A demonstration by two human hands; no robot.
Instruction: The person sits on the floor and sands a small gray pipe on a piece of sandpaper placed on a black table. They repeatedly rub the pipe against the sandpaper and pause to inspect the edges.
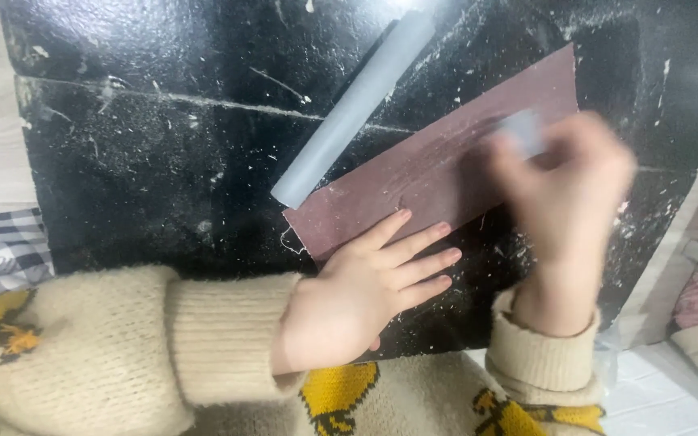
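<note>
The left hand (357, 295) lies open and flat, fingers spread on the near end of a reddish-brown sheet of sandpaper (430, 173) that lies aslant on the black, dust-flecked tabletop (155, 161), running from its middle toward the far right corner. The right hand (567, 190) is closed around a small pale grey block (524, 131) pressed to the sheet's far end. To rub well here, I judge the flat hand should bear down hard so the sheet cannot creep, while the block stays level and keeps within the sheet's edges. A pale grey tube (349, 109) lies touching the sheet's far long edge, where a wide stroke might knock it. The right hand is blurred, so its exact grip and the block's shape are hard to make out, and its fingers cover most of the block.
</note>
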